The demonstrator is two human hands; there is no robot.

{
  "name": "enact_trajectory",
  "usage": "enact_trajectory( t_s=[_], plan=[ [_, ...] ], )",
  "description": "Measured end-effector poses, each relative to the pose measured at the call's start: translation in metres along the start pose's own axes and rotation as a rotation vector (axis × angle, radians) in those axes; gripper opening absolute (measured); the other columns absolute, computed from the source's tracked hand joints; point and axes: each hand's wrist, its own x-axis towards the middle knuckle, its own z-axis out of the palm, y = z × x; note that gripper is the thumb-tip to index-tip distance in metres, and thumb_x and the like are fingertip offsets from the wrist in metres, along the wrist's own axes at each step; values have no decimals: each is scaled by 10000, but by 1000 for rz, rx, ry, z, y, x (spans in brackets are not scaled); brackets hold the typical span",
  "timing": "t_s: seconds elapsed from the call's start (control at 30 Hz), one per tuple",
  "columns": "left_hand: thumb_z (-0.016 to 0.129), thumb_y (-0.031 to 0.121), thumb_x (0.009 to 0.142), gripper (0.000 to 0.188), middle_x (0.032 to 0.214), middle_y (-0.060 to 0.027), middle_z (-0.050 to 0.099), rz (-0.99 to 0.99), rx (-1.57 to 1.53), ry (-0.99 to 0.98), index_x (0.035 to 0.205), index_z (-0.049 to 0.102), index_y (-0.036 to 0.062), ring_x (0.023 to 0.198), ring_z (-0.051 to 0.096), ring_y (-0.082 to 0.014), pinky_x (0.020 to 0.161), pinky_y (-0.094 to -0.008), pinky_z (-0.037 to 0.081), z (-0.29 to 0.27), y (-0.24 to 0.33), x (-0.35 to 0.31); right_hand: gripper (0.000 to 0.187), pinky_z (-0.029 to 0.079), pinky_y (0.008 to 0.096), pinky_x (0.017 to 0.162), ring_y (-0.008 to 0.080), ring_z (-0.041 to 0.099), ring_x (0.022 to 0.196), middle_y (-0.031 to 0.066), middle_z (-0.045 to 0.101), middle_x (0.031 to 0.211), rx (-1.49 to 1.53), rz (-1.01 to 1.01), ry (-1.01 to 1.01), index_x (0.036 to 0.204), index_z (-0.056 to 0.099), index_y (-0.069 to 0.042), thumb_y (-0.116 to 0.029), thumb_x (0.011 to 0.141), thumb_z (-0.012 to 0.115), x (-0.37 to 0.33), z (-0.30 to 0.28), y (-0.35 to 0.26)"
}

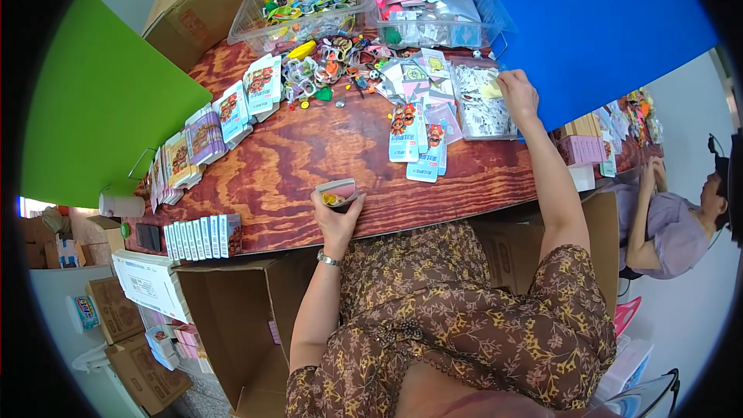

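My left hand (pixel 339 220) is wrapped round a small open-topped box (pixel 337 188) near the table's front edge. Something yellow shows inside the box. At the right, my right hand (pixel 518 94) reaches over a clear tray (pixel 486 138) full of small white packets (pixel 481 108). Its fingertips are closed at a pale yellow slip (pixel 491 88), whose exact kind is too small to tell. Left of this tray lie loose printed cards (pixel 418 73) and several flat blue-and-white cartons (pixel 404 133).
Two clear bins hold colourful trinkets (pixel 316 0) and small packets (pixel 426 15). More trinkets (pixel 309 77) lie loose before them. Flat cartons (pixel 205 133) fan along the left; upright boxes (pixel 203 238) stand nearer. Green (pixel 101 101) and blue panels (pixel 596 23) flank the table. Another person (pixel 673 224) sits right.
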Motion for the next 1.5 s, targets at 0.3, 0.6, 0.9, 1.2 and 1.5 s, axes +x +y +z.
enact_trajectory(
  t_s=[0.3, 0.6, 0.9, 1.2, 1.5],
  plan=[
    [892, 159, 752, 630, 1065, -86, 605, -51, 20, -58, 1185, 452, 30, 947, 609, -176, 829, -324, 519, -3, 0, -2, 167, 519, 422, 685, 301, 667, 744, 132, 674, 782, 204, -154, -609, 951, 678, -68, -150, 823, 746, -28, 19, -8],
    [892, 168, 750, 599, 1044, -90, 614, -46, 21, -48, 1156, 474, 28, 934, 617, -175, 818, -328, 524, -2, 3, 0, 151, 519, 413, 713, 318, 678, 806, 116, 699, 841, 205, -93, -616, 928, 655, -78, -217, 887, 693, -14, -7, -10],
    [910, 251, 708, 638, 998, -163, 650, 1, 79, -16, 1115, 480, 14, 885, 663, -287, 769, -398, 534, -3, 3, 0, 117, 533, 455, 740, 349, 691, 907, 139, 726, 930, -101, -84, -454, 984, 680, -110, -197, 913, 648, 6, -39, -39],
    [897, 201, 723, 606, 1014, -110, 638, 125, 143, 15, 1148, 504, 19, 907, 651, -233, 794, -366, 527, -4, -7, 0, 131, 522, 277, 679, 115, 672, 773, 73, 715, 866, 636, -162, -542, 1025, 691, -11, -112, 943, 676, 1, -54, -131],
    [898, 225, 693, 657, 1069, -180, 606, 26, 114, -16, 1174, 495, 30, 994, 632, -343, 842, -427, 508, -3, -2, 0, 110, 535, 340, 648, 236, 675, 745, 85, 688, 873, 750, -829, -472, 995, 688, -44, -78, 891, 693, -65, -39, -278]
  ],
)
